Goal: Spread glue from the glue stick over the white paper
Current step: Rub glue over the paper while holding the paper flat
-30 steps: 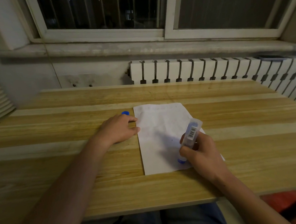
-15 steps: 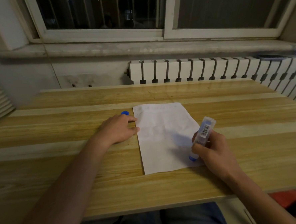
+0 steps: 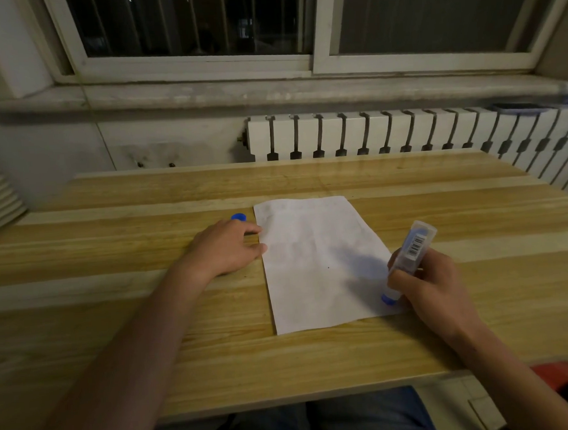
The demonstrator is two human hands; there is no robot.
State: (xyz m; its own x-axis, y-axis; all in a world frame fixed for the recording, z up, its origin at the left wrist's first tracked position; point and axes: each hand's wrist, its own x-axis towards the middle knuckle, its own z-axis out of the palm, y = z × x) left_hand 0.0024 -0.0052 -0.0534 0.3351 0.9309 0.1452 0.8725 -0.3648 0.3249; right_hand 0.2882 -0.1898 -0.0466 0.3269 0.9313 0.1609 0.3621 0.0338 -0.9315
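right hand (image 3: pixel 430 285) gripping glue stick (image 3: pixel 408 260), fingers curled

Paper (image 3: pixel 315 266) on table (image 3: pixel 149 322); cap (image 3: pixel 238 217) left.

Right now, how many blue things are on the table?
2. A blue cap lies just beyond the left hand, left of the white paper. The glue stick, held by the right hand, has a blue tip down on the paper's right edge. None seem hidden.
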